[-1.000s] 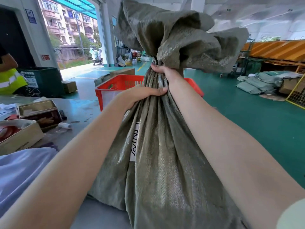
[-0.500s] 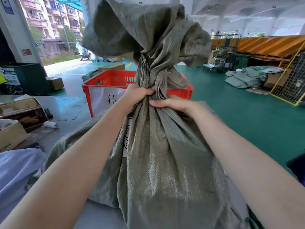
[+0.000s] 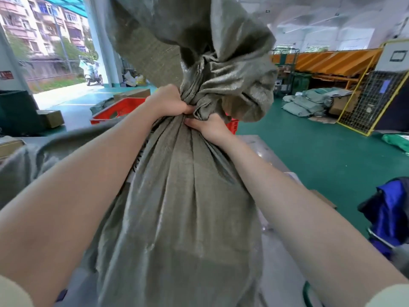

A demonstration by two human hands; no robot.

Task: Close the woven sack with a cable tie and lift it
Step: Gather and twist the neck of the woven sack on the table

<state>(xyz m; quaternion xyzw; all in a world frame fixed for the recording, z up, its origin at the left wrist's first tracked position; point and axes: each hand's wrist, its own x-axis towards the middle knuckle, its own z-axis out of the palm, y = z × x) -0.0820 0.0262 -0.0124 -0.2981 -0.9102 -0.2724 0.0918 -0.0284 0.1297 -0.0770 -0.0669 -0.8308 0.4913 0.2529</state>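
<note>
Woven sack (image 3: 183, 218), grey-green, coarse sheen, bulging, upright on grey table (image 3: 265, 151) between forearms. Left hand (image 3: 170, 100) fist-grips bunched neck; right hand (image 3: 210, 127) clutches gathered folds just below. Crumpled mouth flares above. Behind: red slatted plastic crate (image 3: 115, 111), glossy green floor (image 3: 309, 140).

I have both bare arms stretched forward, meeting near the centre of the frame. My left forearm (image 3: 77, 196) runs up from the lower left, and my left hand (image 3: 169, 101) is fisted round the gathered neck of the grey-green woven sack (image 3: 181, 207). My right forearm (image 3: 298, 207) comes in from the lower right. My right hand (image 3: 211, 128) sits just below and right of the left, fingers curled into the same neck.
</note>
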